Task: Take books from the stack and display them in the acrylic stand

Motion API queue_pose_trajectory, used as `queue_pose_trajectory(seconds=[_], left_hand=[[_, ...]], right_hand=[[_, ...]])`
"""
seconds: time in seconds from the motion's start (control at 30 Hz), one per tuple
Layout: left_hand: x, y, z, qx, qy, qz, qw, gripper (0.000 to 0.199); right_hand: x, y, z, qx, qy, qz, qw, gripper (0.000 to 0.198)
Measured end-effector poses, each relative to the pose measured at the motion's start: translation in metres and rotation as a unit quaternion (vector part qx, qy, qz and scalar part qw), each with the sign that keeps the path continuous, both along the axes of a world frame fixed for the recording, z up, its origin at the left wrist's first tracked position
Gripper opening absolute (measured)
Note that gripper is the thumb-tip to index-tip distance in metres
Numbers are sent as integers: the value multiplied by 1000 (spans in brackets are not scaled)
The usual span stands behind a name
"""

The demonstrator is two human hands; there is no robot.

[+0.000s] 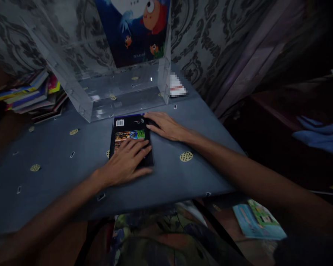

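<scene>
Steadying the dark book [131,128] on the worktop [166,181] seems to me the step in hand. It lies with the barcode side up, just in front of the clear rack [83,105]. From my remote view, the left hand [129,157] has its grip open: the fingers, loosely spread, rest on the half of the cover farther from the rack, closing around nothing. The right hand [166,125] also has an open grip, with thumb and forefinger parted at the corner nearer to the rack. To do this well, I would press evenly with the left and guide this corner only lightly, so the cover does not bend. The rack appears to hold a blue fish-picture cover [141,40] high in its frame. Left of the rack, a pile of books [34,94] leans untidily.
</scene>
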State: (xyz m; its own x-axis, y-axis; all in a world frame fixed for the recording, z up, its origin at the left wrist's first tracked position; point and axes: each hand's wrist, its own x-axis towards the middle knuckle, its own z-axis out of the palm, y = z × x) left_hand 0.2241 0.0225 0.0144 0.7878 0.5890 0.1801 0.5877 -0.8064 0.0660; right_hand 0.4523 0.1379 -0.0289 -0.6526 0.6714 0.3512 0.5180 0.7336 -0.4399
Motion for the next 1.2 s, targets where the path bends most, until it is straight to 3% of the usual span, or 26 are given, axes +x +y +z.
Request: queue_pose_trajectory(seconds=[0.07,0.33,0.57,0.77,1.2], left_hand=[[-3,-8,0,12,-6,-26,1000,65],[-1,-5,-3,114,-41,-40,992,35],[3,-14,-15,169,-36,-11,985,27],[10,-9,-12,194,-53,1,980,22],[16,-9,-7,198,-70,16,977,24]], right_hand=[[0,-1,0,9,-10,0,1000,48],[-5,-25,7,49,32,-7,998,34],[-3,-76,20,-48,160,28,986,29],[-4,-86,25,-146,242,63,957,28],[-3,-84,30,-151,254,74,952,27]])
